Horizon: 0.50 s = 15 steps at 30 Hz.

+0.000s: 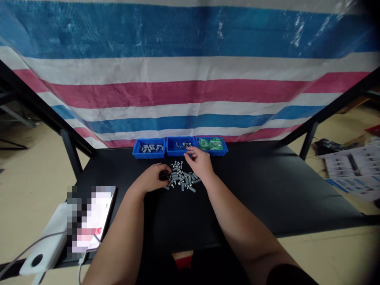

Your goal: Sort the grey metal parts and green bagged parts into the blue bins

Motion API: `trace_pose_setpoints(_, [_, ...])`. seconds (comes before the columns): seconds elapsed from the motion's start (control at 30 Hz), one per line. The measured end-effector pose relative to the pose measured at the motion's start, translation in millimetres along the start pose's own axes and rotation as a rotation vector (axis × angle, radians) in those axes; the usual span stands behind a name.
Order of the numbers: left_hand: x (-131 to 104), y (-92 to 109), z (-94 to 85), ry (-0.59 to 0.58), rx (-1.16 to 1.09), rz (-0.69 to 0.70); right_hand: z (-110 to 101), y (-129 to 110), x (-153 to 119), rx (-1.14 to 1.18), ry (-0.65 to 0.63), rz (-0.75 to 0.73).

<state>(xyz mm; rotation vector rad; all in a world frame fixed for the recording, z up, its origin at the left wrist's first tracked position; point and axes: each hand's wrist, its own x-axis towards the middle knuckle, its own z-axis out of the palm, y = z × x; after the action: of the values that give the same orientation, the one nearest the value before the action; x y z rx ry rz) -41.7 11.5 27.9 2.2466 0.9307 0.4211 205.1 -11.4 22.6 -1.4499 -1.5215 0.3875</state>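
A mixed pile of grey cylindrical pieces and small silver screws (185,179) lies on the black tabletop (252,190). My left hand (151,178) rests at the pile's left edge, its fingers curved and its thumb apart from them, touching the nearest pieces. Over the front rim of the middle blue bin (173,152), my right hand (201,163) has thumb and fingertips close together; whatever lies between them is too small to make out. Several screws (182,145) are inside that bin. Grey cylindrical pieces (151,148) fill part of the left blue bin (139,154).
The right blue bin (225,150) holds green plastic-looking packets (211,143). A phone (92,221) and a white power bank (44,241) with cables sit at the table's left edge. A striped tarp (190,93) hangs behind the bins, between black frame bars (308,146).
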Motion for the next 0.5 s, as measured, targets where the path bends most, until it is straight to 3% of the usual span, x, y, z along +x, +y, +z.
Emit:
trace_pose_setpoints(0.23, [0.1, -3.1, 1.2, -0.014, -0.023, 0.019, -2.3, 1.2, -6.7, -0.282, -0.379, -0.092])
trace_pose_setpoints(0.5, [-0.2, -1.6, 0.5, -0.033, -0.047, 0.02, 1.6, 7.7, -4.3, -0.256, -0.457, -0.043])
